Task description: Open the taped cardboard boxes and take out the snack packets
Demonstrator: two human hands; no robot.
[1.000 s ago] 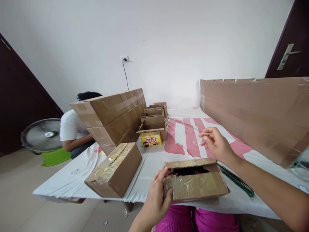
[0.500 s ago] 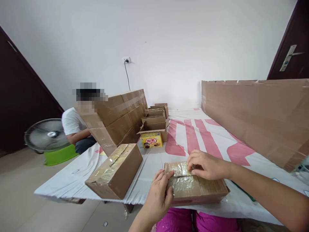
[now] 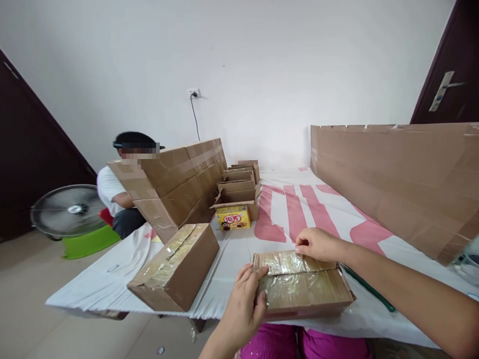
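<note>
Two hands (image 3: 246, 295) on one carton (image 3: 305, 291)

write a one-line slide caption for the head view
Left hand on a taped cardboard box, right hand at its far edge, a yellow carton farther back on the table.

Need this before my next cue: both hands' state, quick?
Left hand: partly open, resting on the left end of the box.
Right hand: fingers curled at its far edge; whether they pinch anything can't be told.
</note>
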